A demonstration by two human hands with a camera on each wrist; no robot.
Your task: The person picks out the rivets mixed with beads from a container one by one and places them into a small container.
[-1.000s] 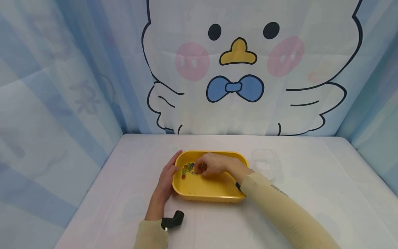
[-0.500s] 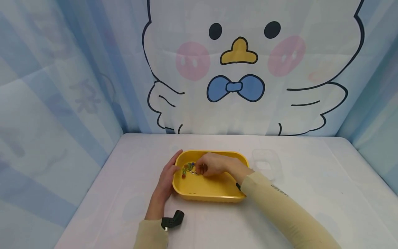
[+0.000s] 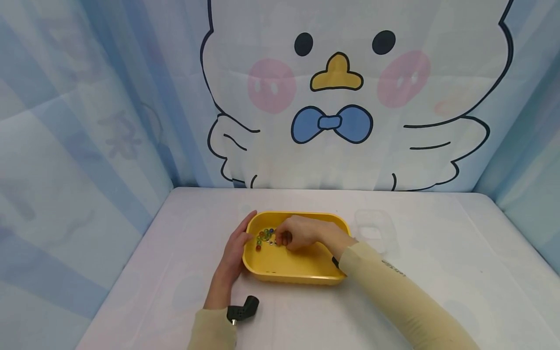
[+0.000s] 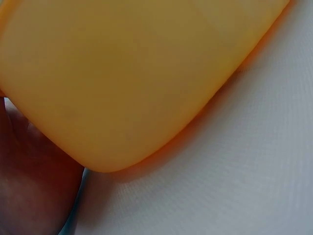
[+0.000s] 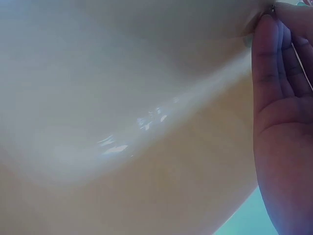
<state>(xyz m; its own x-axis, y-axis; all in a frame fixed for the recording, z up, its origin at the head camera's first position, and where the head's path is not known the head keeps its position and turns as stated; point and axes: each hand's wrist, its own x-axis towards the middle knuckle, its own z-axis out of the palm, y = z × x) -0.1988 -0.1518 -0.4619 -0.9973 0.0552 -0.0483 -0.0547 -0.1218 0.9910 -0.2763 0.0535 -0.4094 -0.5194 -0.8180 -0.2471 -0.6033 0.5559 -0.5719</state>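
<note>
A yellow tray [image 3: 293,265] lies on the table in the head view, its near side filling much of the left wrist view. Several small glass marbles [image 3: 265,236] in mixed colours gather at its left end, among them a red marble [image 3: 258,248] and a blue marble [image 3: 271,231]. My left hand [image 3: 233,253] holds the tray's left side, thumb over the rim. Inside the tray, right beside the marbles, my right hand [image 3: 302,232] has curled fingers with thumb and fingertips together. In the right wrist view a small dark, shiny bit shows at those fingertips [image 5: 266,29], mostly hidden.
A clear plastic container [image 3: 375,231] stands just right of the tray on the white table [image 3: 437,262]. A black wrist camera [image 3: 244,308] juts from the left wrist near the tray's front. Printed curtains [image 3: 332,165] close off the back and sides.
The right hand has shifted very slightly to the right, away from the marbles. The left hand, tray and marbles have stayed in place.
</note>
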